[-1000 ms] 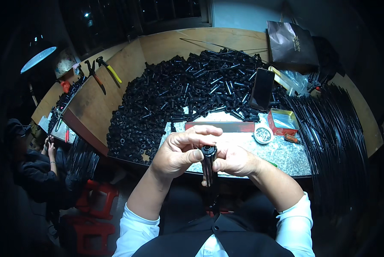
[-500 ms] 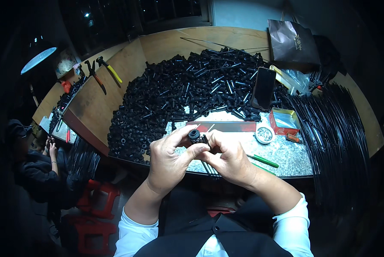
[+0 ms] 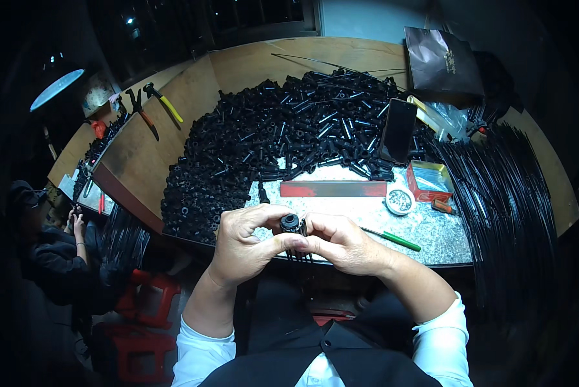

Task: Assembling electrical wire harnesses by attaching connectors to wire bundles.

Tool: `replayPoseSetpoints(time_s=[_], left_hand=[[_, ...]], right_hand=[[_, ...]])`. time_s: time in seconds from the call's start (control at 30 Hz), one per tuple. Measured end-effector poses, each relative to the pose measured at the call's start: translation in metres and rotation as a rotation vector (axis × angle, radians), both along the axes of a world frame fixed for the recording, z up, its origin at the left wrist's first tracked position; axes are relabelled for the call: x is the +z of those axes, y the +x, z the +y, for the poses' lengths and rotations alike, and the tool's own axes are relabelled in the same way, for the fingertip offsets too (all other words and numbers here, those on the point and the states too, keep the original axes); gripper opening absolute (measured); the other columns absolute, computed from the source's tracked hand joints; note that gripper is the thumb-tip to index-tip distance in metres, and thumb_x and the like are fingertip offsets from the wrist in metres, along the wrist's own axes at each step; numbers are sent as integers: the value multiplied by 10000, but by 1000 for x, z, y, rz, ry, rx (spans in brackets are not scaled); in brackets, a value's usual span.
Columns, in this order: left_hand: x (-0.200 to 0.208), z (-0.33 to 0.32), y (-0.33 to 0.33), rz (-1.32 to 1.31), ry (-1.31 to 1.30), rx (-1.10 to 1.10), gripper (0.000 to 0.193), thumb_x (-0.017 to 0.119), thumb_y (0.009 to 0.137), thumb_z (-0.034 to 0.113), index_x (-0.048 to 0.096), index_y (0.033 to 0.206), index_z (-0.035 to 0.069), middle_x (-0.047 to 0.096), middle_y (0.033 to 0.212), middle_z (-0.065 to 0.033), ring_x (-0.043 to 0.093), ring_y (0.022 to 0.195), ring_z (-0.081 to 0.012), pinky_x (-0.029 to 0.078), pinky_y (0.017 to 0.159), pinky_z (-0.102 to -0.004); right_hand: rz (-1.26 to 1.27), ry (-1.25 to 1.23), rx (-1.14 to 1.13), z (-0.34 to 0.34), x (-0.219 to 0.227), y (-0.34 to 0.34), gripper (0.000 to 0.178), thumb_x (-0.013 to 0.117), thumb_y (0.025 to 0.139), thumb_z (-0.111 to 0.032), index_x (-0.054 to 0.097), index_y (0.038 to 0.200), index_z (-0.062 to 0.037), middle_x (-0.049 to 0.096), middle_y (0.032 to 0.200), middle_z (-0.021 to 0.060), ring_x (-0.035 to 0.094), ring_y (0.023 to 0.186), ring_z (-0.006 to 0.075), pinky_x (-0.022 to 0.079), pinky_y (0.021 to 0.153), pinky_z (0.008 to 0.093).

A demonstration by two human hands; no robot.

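Have brought the black capped piece (image 3: pixel 290 223) lower since the earlier frame, near the bench's (image 3: pixel 438 237) front edge, pinching it roughly upright between left hand (image 3: pixel 243 247) and right hand (image 3: pixel 345 246), likely for steadier handling. Cannot make out its gripped middle or trace its thin rods' lower ends. Beyond, see a green tool (image 3: pixel 400 241) and black parts (image 3: pixel 289 129) heaped too densely to separate.

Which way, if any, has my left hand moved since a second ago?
Yes: judged against the red-and-dark bar, your left hand has shifted left and toward you. It overlapped the bar then; now it shows clear below it.
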State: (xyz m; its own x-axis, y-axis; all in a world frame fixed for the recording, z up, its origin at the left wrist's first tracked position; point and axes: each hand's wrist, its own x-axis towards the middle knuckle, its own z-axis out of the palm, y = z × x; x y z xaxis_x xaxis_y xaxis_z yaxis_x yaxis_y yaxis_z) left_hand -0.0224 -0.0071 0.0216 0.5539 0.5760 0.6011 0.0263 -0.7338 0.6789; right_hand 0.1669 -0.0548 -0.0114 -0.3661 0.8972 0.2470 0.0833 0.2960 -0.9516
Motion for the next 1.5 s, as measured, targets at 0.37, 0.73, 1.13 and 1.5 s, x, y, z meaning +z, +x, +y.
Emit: replayPoseSetpoints(time_s=[0.37,0.73,1.13,1.5], left_hand=[[-11,-12,7,65,220,411,298,776,698,66,656,941,-59,672,769,-153,659,630,-206,504,572,-278],[-12,-9,-7,11,90,242,268,765,726,29,661,956,-59,672,764,-113,650,665,-124,494,587,-228],[-14,-8,-15,-8,-96,185,192,726,775,50,662,931,-43,669,772,-120,649,684,-123,491,597,-252],[-34,-23,-5,81,34,267,353,715,801,116,542,1076,-22,650,894,-165,663,761,-310,509,673,-350]], right_hand=[[-91,223,-247,8,-8,-12,207,574,925,-160,510,802,-7,575,691,60,529,635,121,438,579,288],[-55,122,-92,8,-10,-18,221,555,940,-192,508,816,-16,573,699,58,544,664,116,442,597,292],[-103,38,-56,9,-9,-20,230,573,936,-207,493,817,-26,547,711,41,508,670,101,432,599,279],[-52,42,-195,17,-41,-27,260,709,836,-157,492,775,-28,544,732,31,489,652,104,434,579,276]])
